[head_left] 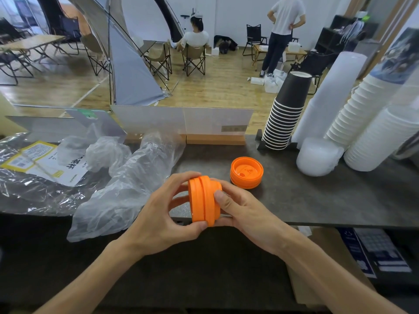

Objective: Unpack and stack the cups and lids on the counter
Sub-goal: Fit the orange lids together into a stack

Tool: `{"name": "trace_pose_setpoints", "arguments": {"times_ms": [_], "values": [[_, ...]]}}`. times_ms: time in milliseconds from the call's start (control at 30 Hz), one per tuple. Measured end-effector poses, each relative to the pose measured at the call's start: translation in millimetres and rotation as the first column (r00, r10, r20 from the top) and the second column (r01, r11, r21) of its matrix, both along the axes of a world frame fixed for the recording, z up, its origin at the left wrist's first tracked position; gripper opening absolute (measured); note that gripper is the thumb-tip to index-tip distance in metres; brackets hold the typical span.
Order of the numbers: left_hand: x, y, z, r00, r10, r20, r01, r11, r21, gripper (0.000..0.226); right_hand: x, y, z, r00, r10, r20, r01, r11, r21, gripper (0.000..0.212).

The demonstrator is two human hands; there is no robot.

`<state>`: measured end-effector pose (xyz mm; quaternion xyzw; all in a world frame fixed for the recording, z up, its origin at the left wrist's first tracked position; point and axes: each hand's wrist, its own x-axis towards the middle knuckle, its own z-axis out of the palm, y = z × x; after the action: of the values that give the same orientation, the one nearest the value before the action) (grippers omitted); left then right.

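Note:
A short stack of orange lids is held on its side above the counter's front edge. My left hand grips its left end and my right hand grips its right end, thumb on top. A second small stack of orange lids rests upside down on the dark counter just behind my right hand. A leaning stack of black paper cups stands at the back right, beside white cup stacks and clear lids.
Crumpled clear plastic bags and a printed label sheet cover the counter's left half. Low panels stand along the back edge. Beyond are folding chairs, a tent and two people. A cardboard box sits below the counter at right.

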<state>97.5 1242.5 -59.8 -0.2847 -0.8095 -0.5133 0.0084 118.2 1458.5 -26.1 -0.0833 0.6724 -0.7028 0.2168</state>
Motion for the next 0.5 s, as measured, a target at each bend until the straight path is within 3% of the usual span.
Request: {"name": "trace_pose_setpoints", "arguments": {"times_ms": [133,367,500], "values": [[2.2,0.9,-1.0,0.999,0.023,0.029,-0.024,0.999,0.024,0.086,0.9,2.0,-0.7,0.998,0.014,-0.058,-0.013,1.000,0.019,0.057],[4.9,2.8,-2.8,0.992,0.020,0.124,-0.035,0.993,0.117,0.082,2.8,3.8,0.1,0.996,0.017,-0.090,-0.018,1.000,-0.016,0.047],[2.7,-0.8,-1.3,0.981,0.025,0.192,-0.070,0.971,0.230,0.080,-2.5,6.6,-3.5,0.995,-0.099,0.029,0.102,0.976,-0.194,0.032]]}}
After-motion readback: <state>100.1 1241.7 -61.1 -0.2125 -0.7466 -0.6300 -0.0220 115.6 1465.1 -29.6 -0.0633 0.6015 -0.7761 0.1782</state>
